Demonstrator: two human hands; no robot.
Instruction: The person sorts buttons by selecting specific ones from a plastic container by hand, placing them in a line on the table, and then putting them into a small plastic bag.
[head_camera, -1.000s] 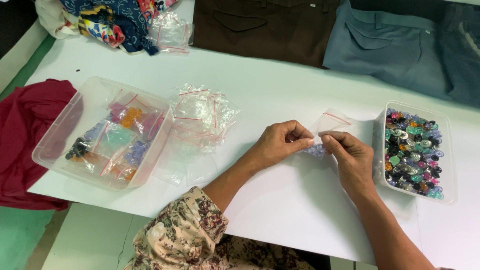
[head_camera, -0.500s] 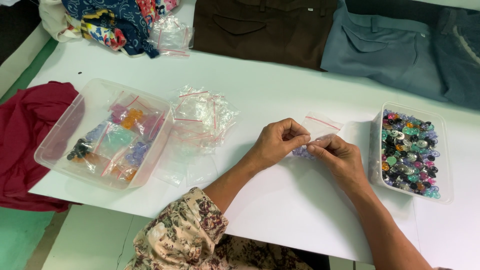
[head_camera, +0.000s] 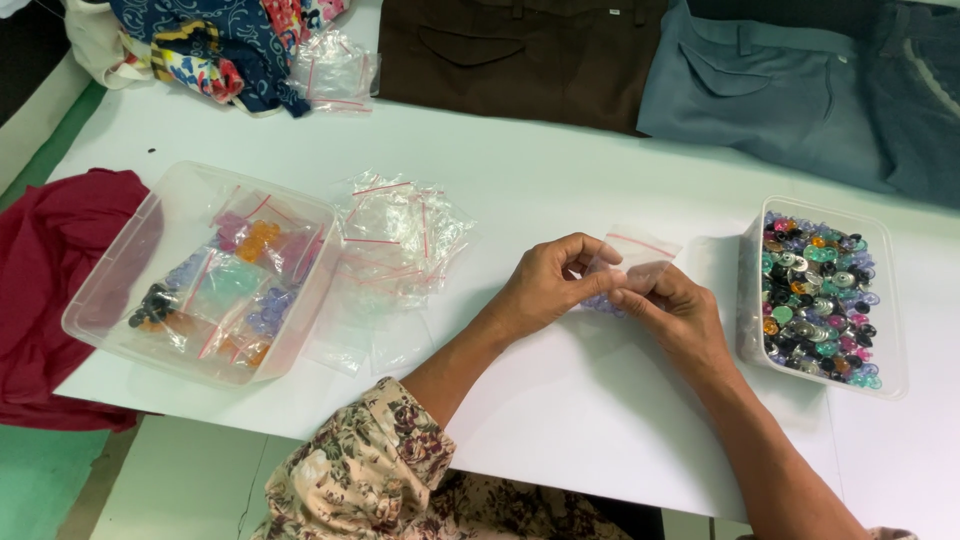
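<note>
Both hands meet over the white table. My left hand and my right hand pinch a small clear zip bag with a red strip along its top. A few pale purple buttons show through the bag between my fingers. To the right stands a clear tub heaped with mixed coloured buttons, a short way from my right hand.
A pile of empty clear zip bags lies left of my hands. Further left, a clear tub holds bags of sorted buttons. Brown trousers, blue-grey trousers, patterned cloth and a dark red garment lie around the edges.
My hands and the bag have shifted slightly left and toward me. The fingers have closed in along the bag's top.
</note>
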